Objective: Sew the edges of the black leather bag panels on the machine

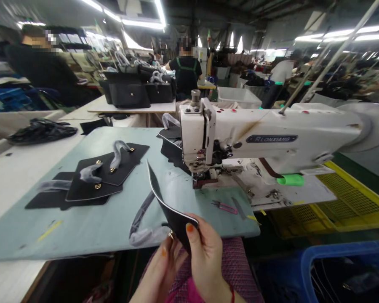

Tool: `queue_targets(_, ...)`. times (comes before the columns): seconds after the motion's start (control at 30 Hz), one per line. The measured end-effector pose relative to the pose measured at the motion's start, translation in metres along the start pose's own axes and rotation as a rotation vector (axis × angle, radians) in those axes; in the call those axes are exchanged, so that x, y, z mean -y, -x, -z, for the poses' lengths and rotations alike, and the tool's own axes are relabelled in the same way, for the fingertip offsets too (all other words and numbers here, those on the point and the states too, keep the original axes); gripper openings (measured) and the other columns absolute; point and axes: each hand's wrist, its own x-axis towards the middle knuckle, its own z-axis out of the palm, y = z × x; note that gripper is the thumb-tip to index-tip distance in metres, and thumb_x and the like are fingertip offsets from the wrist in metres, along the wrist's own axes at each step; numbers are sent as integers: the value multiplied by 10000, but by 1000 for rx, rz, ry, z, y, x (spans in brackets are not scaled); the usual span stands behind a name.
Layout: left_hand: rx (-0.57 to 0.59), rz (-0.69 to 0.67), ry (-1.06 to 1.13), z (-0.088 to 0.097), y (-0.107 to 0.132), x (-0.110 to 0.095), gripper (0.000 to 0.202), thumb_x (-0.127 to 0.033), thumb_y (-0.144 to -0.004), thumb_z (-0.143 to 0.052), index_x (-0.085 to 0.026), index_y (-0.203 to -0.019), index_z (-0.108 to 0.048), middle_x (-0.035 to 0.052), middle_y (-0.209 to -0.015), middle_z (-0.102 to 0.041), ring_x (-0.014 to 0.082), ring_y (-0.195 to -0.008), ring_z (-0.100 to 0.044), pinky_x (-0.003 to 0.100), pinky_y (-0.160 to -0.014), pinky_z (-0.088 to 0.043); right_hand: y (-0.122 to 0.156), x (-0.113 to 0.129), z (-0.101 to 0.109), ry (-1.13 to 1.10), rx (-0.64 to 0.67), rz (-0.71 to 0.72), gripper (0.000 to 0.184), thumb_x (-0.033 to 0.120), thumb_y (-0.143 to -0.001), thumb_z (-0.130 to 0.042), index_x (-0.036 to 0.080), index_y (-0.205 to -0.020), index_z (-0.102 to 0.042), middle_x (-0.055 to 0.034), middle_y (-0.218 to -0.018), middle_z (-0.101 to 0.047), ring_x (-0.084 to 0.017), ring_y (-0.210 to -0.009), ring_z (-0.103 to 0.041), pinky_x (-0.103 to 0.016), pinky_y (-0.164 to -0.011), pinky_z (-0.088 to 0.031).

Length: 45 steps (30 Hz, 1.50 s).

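Observation:
A black leather bag panel (172, 214) with a white edge is raised, bent and tilted, above the front of the pale green table. My right hand (206, 254) grips its near corner, thumb on the face and fingers behind. On the left underside, my left hand (164, 261) closes on the panel beside a gold metal fitting (171, 234); some of its fingers are hidden. A plastic-wrapped handle (141, 215) loops out leftward from the panel onto the table. More black panels (94, 187) with wrapped handles and gold fittings lie overlapped further left.
A white sewing machine (271, 130) stands at right. Pink-handled thread snips (224, 207) lie before it. Further panels (173, 153) rest behind its head. A yellow crate (353, 202) and blue bin (350, 248) are lower right. Black bags (129, 90) stand at the back; several people work beyond.

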Motion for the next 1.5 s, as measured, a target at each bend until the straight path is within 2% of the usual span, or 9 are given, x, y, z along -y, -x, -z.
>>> queue_targets(0.07,-42,108,325,-15,-24,-3,483,-594,-917,-401,-274,-1153,-675,93,-1330,-616,296,-1293,-523,486,-1033,-492,5,-8,-6,-118,-61,-119,288,390,-957,-531,201,-1058,-722,-69,-996,-715,-200,-896,-664,-273,-810,-541)
queue_targets(0.13,-174,147,475,-24,-44,-9,384,-502,-880,-538,-217,-1081,-699,111,-1226,-679,295,-1220,-588,434,-977,-546,3,-15,-7,-234,-98,-226,300,410,-948,-545,185,-1070,-701,-73,-1017,-707,-199,-895,-664,-284,-819,-548)
queue_targets(0.23,-427,129,465,-23,-68,-24,311,-313,-780,-690,-186,-1062,-672,84,-1031,-749,231,-937,-720,297,-770,-620,-13,-19,0,-272,-53,-337,307,439,-895,-616,158,-995,-688,-62,-914,-707,-178,-769,-672,-261,-704,-570)
queue_targets(0.3,-489,88,385,-15,-84,-33,372,-247,-720,-747,-185,-1073,-647,45,-939,-760,175,-754,-728,233,-660,-610,-29,-19,8,-196,27,-376,344,478,-870,-629,139,-896,-684,-51,-788,-691,-158,-656,-656,-227,-576,-557)
queue_targets(0.5,-355,54,180,4,-134,-50,443,-266,-651,-827,-154,-1035,-635,45,-890,-754,154,-673,-703,227,-637,-589,-72,-32,24,-1,214,-420,459,534,-901,-527,110,-767,-639,-84,-721,-702,-127,-571,-659,-164,-466,-478)
queue_targets(0.7,-289,117,57,9,-174,-58,436,-298,-628,-832,-118,-992,-671,80,-817,-752,159,-585,-671,238,-564,-556,-92,-54,25,-19,184,-453,432,518,-906,-511,116,-796,-622,-58,-638,-684,-108,-487,-625,-149,-414,-412)
queue_targets(0.83,-235,114,3,13,-190,-61,524,-321,-619,-830,-121,-1073,-663,72,-818,-752,182,-636,-682,269,-616,-561,-101,-58,22,-61,138,-443,431,500,-915,-503,111,-788,-638,-46,-605,-673,-98,-456,-611,-149,-409,-405)
queue_targets(1.3,-127,120,-65,22,-204,-63,503,-339,-619,-830,-123,-1048,-681,69,-841,-748,174,-659,-665,236,-582,-507,-104,-56,21,7,121,-369,433,484,-946,-478,118,-797,-656,-43,-629,-683,-92,-484,-624,-153,-450,-425)
queue_targets(1.5,14,369,-114,39,-202,-62,372,-401,-654,-811,-132,-896,-727,86,-851,-756,182,-724,-684,222,-606,-525,-104,-56,21,107,107,-308,431,461,-953,-477,128,-731,-635,-51,-628,-684,-96,-491,-623,-161,-469,-427)
